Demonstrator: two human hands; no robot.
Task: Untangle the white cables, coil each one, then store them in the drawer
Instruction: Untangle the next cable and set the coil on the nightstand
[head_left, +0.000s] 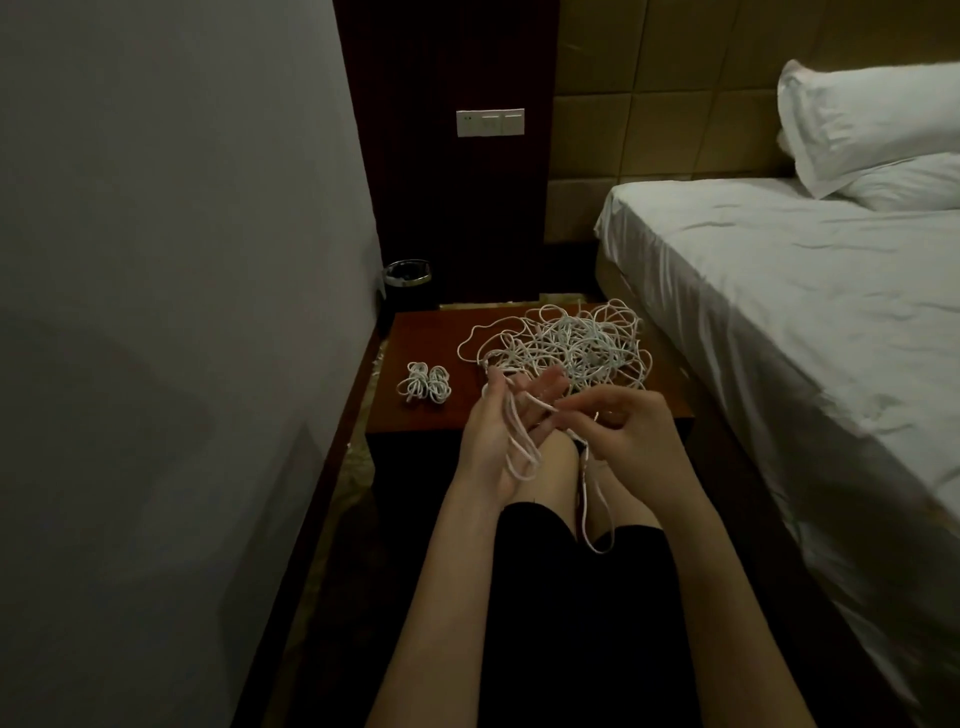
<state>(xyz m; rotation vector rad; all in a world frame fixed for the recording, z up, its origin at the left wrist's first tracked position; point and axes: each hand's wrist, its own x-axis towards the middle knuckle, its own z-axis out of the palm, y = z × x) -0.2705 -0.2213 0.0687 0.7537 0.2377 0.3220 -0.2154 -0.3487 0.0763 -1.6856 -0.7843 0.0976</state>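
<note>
A big tangle of white cables (571, 340) lies on the right half of a low dark wooden nightstand (431, 332). Two coiled white cables (424, 383) rest side by side on its left part. My left hand (498, 431) is held palm up in front of the stand, with several loops of one white cable (519, 447) wound over its fingers. My right hand (621, 423) pinches the same cable just right of the left fingers, and its loose end hangs down in a loop over my knees. No drawer front can be made out.
A bed with white sheets (805, 312) and pillows stands close on the right. A grey wall (156, 312) runs along the left. A small black bin (408, 283) stands behind the nightstand, below a wall switch plate (490, 122). My legs fill the narrow aisle.
</note>
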